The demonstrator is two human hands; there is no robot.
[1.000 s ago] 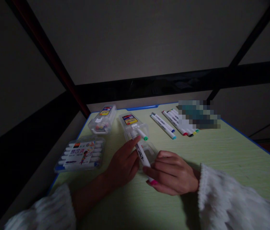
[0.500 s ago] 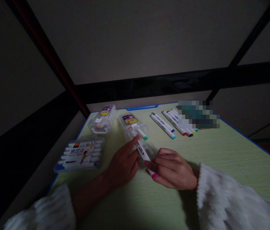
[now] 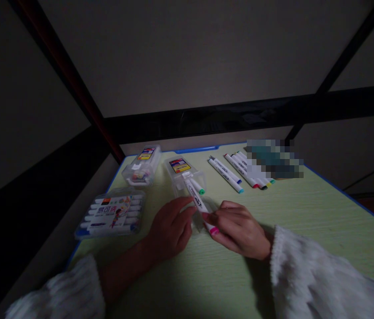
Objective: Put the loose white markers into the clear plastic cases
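Note:
My right hand (image 3: 241,230) pinches a white marker with a pink end (image 3: 197,199) close to that end. The marker slants away from me, its far end at the open mouth of a clear plastic case (image 3: 170,170). Inside the case lies a green-ended marker (image 3: 196,186). My left hand (image 3: 171,223) is curled at the near left edge of the case and appears to grip it, its fingertips against or right beside the pink-ended marker. The hand partly hides the case's near half.
A closed clear case (image 3: 155,161) stands at the back left, a flat pack of markers (image 3: 110,215) nearer on the left. Two markers, blue-ended and cyan-ended (image 3: 226,175), lie right of centre. Several more markers (image 3: 244,170) lie beside a blurred-out item (image 3: 275,159) on the pale green table (image 3: 306,221).
The pink-ended marker has shifted slightly away from me, held by my right hand. My left index finger has slid back off its upper part.

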